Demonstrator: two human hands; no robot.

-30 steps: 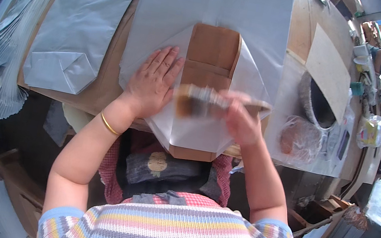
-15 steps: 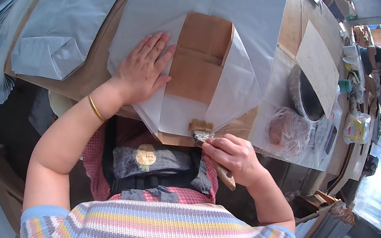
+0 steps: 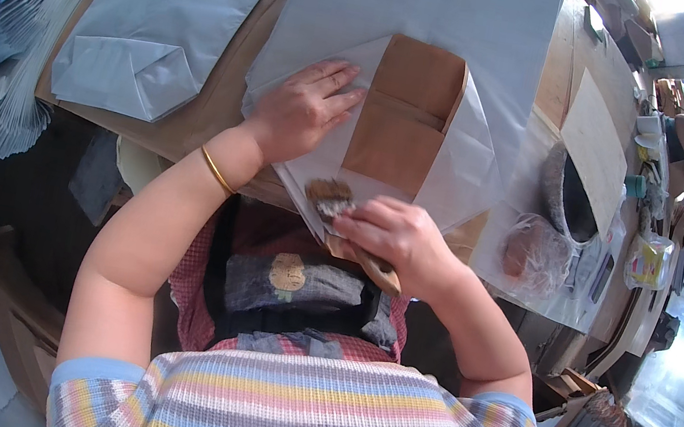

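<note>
Brown bristles of a flat brush [image 3: 328,197] sit at the near corner of the folded white paper [image 3: 467,157], the wooden handle shut inside the right hand [image 3: 392,237], whose grip is closed around it. The left hand [image 3: 300,109] lies flat and open on the paper, holding nothing, pressing it just beside the brown kraft panel [image 3: 402,116] at the fold.

Judging from this, the brush works right at the near edge of the bench [image 3: 197,114]; a stroke running past the corner could drag the flap off the edge or smear onto the lap below. If the flat hand eases, the sheet may skid under the bristles and crease.

Room is tight toward the body. To the right, a dark bowl [image 3: 565,191] and a plastic-wrapped lump [image 3: 533,253] stand near. To the left lies a folded grey-blue bag [image 3: 127,72], with a stack of sheets [image 3: 6,102] beyond it, well apart.
</note>
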